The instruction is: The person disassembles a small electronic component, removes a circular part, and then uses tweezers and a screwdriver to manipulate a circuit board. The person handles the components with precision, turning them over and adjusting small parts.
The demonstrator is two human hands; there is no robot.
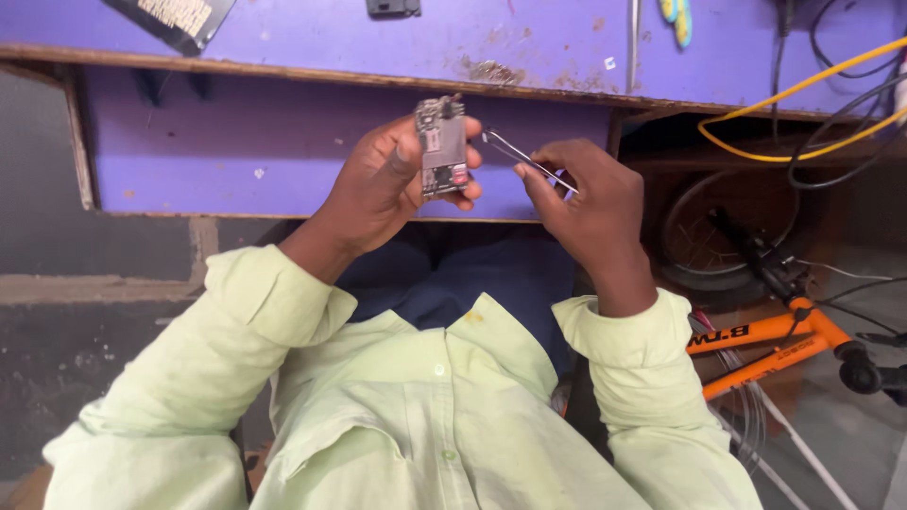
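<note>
Stretching across the top of the view, a worn purple bench (pixel 283 42) with a chipped wooden edge carries a dark flat device (pixel 175 19) at its far left and a small black object (pixel 393 8) near the middle, while yellow and black cables (pixel 812 104) spill off its right end. Below and to the right, an orange bicycle (pixel 784 335) leans on the floor, its dark wheel tucked under the bench. Nearer the camera, the person's pale green shirt sleeves (pixel 236 321) fill the lower part of the view above dark blue trousers. The left hand (pixel 383 184) is raised in front of the bench's front panel, its grip clamped on a small circuit board (pixel 443 146), thumb across the face and fingers behind, holding it upright. The right hand (pixel 590 203) sits just beside it, grip pinched together on a pair of thin metal tweezers (pixel 524 161), whose tips point left toward the board's upper right edge, very near it; whether they touch cannot be told.
</note>
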